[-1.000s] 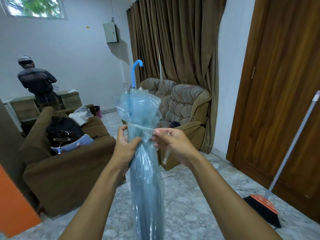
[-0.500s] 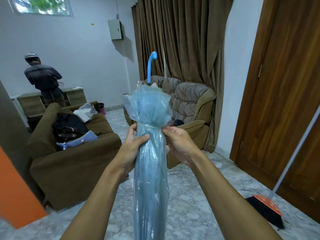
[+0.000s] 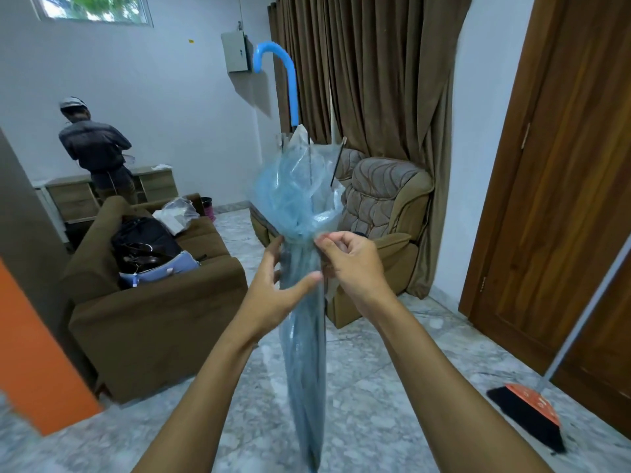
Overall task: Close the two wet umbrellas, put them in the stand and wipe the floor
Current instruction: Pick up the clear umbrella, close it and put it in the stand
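Orange flat panel [image 3: 34, 336] stood at far left. A person in a dark jacket [image 3: 95, 148] stood back-turned at a low wooden bench [image 3: 68, 196] by the rear wall. Brown fabric sofa [image 3: 153, 329] carried a black bag [image 3: 143, 240], a light blue bag [image 3: 164, 268] and a clear plastic bag [image 3: 177, 213].

The left forearm reached up from the bottom edge. The left hand [image 3: 273, 288] wrapped the translucent blue folded umbrella [image 3: 304, 353] just under its bunched neck, thumb laid across the front, fingers [image 3: 275, 249] up behind the canopy: a loose grasp, not clenched.

The umbrella was held in the air, centre frame, roughly upright and slightly tilted. Its curved blue plastic handle [image 3: 286, 73] pointed up and its tip pointed down to the bottom edge, above the grey marble floor [image 3: 375, 387]. The canopy was gathered narrow below the hands and puffed out loose above them, rib ends sticking out.

The right forearm came in from lower right. The right hand [image 3: 348, 264] was against the neck on the right side, its fingers [image 3: 327, 242] curled and pinching the canopy there. Could not tell whether a strap was in the pinch.

Right of that sat a beige padded armchair [image 3: 386, 196] before brown pleated curtains [image 3: 375, 80], then a brown wooden door [image 3: 563, 199]. An orange-headed broom with black bristles [image 3: 526, 414] stood on the floor at far right.
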A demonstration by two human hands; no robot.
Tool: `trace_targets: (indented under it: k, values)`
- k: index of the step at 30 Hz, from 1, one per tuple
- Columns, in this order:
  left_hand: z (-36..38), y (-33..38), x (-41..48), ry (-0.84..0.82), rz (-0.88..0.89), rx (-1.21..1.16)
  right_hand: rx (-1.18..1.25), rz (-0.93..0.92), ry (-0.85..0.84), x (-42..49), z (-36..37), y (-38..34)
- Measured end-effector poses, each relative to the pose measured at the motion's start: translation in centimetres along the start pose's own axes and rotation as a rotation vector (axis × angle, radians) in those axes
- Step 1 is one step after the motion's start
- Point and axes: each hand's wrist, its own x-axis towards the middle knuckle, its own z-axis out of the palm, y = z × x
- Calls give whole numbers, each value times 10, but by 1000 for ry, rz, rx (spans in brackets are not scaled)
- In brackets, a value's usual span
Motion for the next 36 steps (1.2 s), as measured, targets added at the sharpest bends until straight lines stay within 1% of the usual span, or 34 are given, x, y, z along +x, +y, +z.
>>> trace_targets:
  k: [1, 3, 5, 7, 9, 12, 15, 17, 18, 19, 20, 21, 22, 23, 25, 26, 28, 30, 34, 36]
  values:
    - [2, 0, -1, 3, 22, 58, -8, 6, -12, -1, 2, 0]
    - [3, -3, 1, 54, 25, 95, -6, 30, -48, -2, 5, 1]
    - [2, -5, 4, 98, -3, 34, 63, 65, -112, -1, 6, 2]
    - [3, -8, 4, 133, -61, -88, 105, 91, -143, 1, 4, 0]
    - [4, -8, 5, 163, -86, -170, 80, 92, -115, 2, 3, 0]
    - [4, -7, 8, 173, -80, -264, -38, 69, -35, 4, 0, 3]
    - [5, -5, 6, 89, -96, -317, 1, 140, -46, 5, 1, 6]
    - [5, -5, 4, -13, -120, -348, 23, 157, -74, 6, 1, 9]
    - [2, -6, 4, -67, -137, -326, 26, 144, -72, 6, 1, 10]
    - [-3, -5, 5, -126, -155, -252, 33, 127, -60, 6, 0, 11]
    - [-9, 0, 6, -160, -182, -102, 42, 112, -46, 5, -1, 10]
    - [-14, 4, 7, -135, -201, 71, 41, 98, -34, 4, -3, 10]
    - [-17, 9, 7, -39, -188, 210, 24, 83, -30, 3, -4, 10]
    - [-17, 15, 8, 111, -125, 284, -10, 64, -28, 3, -4, 11]
    - [-15, 26, 8, 407, 116, 329, -110, 14, -25, 3, -2, 12]
    - [-14, 28, 9, 479, 234, 350, -157, -13, -25, 4, 0, 13]
    - [-16, 29, 13, 502, 375, 411, -220, -47, -18, 5, 2, 13]
    - [-20, 30, 13, 495, 446, 516, -273, -81, -16, 7, 1, 13]
    - [-24, 33, 14, 494, 540, 815, -322, -131, -41, 7, -1, 15]
    - [-25, 34, 16, 474, 547, 863, -370, -138, -50, 8, -2, 16]
